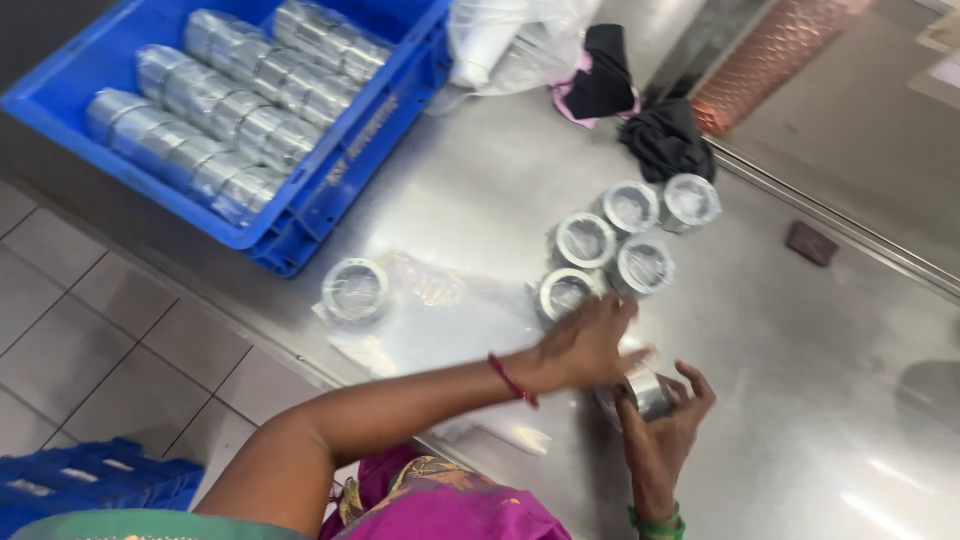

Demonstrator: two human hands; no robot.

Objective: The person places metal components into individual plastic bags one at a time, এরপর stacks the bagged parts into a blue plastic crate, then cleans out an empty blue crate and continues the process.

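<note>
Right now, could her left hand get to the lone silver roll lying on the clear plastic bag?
Probably yes. The left hand hovers near the roll held in the right hand, and the lone silver roll lies on the plastic bag beside that forearm, with only flat plastic between them.

The light is bright and even from above me, cool in tone. It throws pale glare patches across the steel table point(800, 420) and white glints off the metal rings point(585, 240). My left hand point(585, 345) is smeared by motion blur, and the whole view is soft. Shadows under my arms are faint. The far corners look darker.
</note>
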